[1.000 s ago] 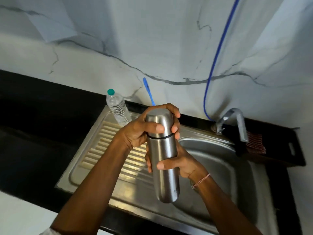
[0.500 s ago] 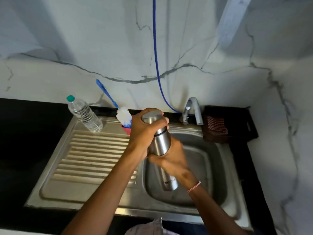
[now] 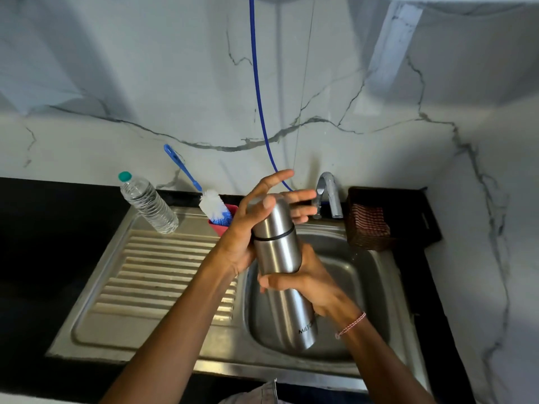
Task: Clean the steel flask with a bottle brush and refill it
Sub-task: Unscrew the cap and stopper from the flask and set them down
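The steel flask [image 3: 280, 252] is held upright over the sink basin [image 3: 361, 287], its cap still on top. My right hand [image 3: 309, 287] grips the flask body around the middle. My left hand [image 3: 256, 220] lies against the cap with its fingers spread and straight, the thumb on the cap's top. The bottle brush [image 3: 211, 204], with white bristles and a blue handle, stands in a red holder [image 3: 223, 227] behind my left hand, leaning on the wall. A clear water bottle [image 3: 147, 204] with a green cap stands at the back left of the drainboard.
The tap [image 3: 328, 193] rises behind the basin, just right of the flask cap. A dark basket [image 3: 370, 225] with a checked cloth sits on a black tray to the right. A blue hose [image 3: 258, 88] hangs down the marble wall. The ribbed drainboard [image 3: 151, 275] lies left.
My left hand has let go of its grip on the cap and spread its fingers. The flask has stayed over the basin in my right hand. The camera view has shifted slightly.
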Motion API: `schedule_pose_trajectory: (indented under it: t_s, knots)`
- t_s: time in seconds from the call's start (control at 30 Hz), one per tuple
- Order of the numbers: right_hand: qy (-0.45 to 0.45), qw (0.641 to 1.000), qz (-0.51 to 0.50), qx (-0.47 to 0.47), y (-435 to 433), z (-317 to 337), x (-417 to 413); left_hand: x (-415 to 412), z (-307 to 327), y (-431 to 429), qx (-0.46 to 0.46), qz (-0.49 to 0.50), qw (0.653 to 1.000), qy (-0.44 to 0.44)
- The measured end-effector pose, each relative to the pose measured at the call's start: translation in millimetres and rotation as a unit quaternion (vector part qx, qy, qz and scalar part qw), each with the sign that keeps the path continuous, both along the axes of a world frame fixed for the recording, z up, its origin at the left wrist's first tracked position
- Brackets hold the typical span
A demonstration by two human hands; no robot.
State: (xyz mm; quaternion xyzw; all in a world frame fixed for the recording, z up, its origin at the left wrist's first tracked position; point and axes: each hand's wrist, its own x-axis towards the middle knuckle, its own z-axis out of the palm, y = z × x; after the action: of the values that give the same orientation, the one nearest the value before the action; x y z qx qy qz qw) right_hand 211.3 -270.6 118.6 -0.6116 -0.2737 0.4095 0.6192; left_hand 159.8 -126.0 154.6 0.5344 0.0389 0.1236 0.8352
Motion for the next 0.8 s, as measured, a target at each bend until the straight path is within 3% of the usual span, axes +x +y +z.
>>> schedule_pose_trajectory:
  t_s: [0.1,0.2,0.27,0.33,0.43,0.53,0.8]
  knots:
    - [-0.005,1.000,-0.024,-0.005,0,4,-4,1,10,-6,0.011,0.052,0.998,0.040]
    - [-0.085,0.989,-0.103,-0.063,4,1,-6,1,9,-10,0.078,0.126,0.984,0.100]
    - [-0.145,0.969,-0.162,-0.120,7,-2,-7,-3,5,-8,0.116,0.115,0.979,0.122]
    - [-0.169,0.955,-0.194,-0.145,8,-5,-7,-7,-1,-4,0.098,0.065,0.987,0.112]
    - [-0.174,0.950,-0.212,-0.151,7,-8,-6,-14,-4,5,0.077,0.033,0.993,0.088]
    - [-0.200,0.942,-0.215,-0.164,8,-8,-8,-13,-2,9,0.128,0.075,0.982,0.113]
    - [-0.254,0.919,-0.231,-0.195,11,-2,-12,-6,5,3,0.161,0.187,0.959,0.141]
